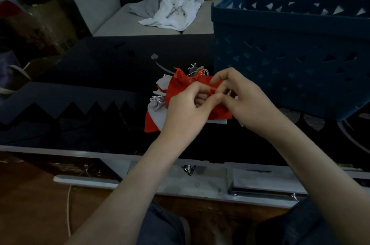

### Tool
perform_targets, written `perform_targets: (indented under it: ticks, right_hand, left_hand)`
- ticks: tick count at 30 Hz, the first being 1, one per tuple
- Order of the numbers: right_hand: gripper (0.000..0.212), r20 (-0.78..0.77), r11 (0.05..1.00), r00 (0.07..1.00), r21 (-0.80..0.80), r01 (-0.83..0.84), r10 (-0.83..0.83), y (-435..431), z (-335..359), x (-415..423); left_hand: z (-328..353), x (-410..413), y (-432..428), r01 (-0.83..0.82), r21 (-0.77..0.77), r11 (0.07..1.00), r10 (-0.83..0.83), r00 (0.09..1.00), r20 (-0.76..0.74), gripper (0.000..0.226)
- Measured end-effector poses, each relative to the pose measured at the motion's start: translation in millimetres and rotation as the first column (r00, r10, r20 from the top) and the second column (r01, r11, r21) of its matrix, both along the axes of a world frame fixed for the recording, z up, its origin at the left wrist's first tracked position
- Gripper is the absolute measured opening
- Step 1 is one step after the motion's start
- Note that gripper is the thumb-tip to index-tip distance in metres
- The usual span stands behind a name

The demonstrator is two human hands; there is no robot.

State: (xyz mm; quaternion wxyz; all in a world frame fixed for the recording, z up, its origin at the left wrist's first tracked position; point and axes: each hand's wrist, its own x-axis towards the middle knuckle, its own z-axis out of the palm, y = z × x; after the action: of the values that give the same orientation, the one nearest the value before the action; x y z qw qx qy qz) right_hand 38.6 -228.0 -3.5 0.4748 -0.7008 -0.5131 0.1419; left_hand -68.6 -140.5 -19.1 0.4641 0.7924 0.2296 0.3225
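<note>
Both hands work over a small heap of pouches on the dark surface [100, 76], just left of the blue basket [290, 48]. Left hand [186, 108] and right hand [244, 102], fingers curled, each pinch the thin red cord [212, 91] of the top red pouch [180, 85]. Judged mid-tie, knot not yet closed. Grey pouches [158, 107] beneath: one neck already cinched. Pouch fabric soft, matt, felt-like; basket hard plastic with triangle cut-outs

Left grip [186, 108] against right grip [245, 100], curled
</note>
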Motion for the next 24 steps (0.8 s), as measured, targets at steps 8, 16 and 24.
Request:
perform_targets:
  ticks: [8,16,24]
  right_hand:
    - [0.014,0.061,0.999,0.997,0.013,0.049,-0.050,1.4,-0.2,-2.3]
    - [0.007,0.026,0.984,0.984,0.035,0.173,-0.174,3.4,0.0,-0.7]
    - [0.004,0.245,0.973,0.944,0.122,0.195,-0.220,3.6,-2.6,-1.0]
  left_hand:
    - [1.9,1.2,3.4,-0.057,-0.030,0.998,0.058,0.997,0.046,0.018]
    - [3.2,-0.1,4.1,-0.013,-0.093,0.996,0.017,0.999,0.041,0.013]
    - [4.3,1.6,3.4,0.017,-0.235,0.972,-0.013,1.000,0.018,0.016]
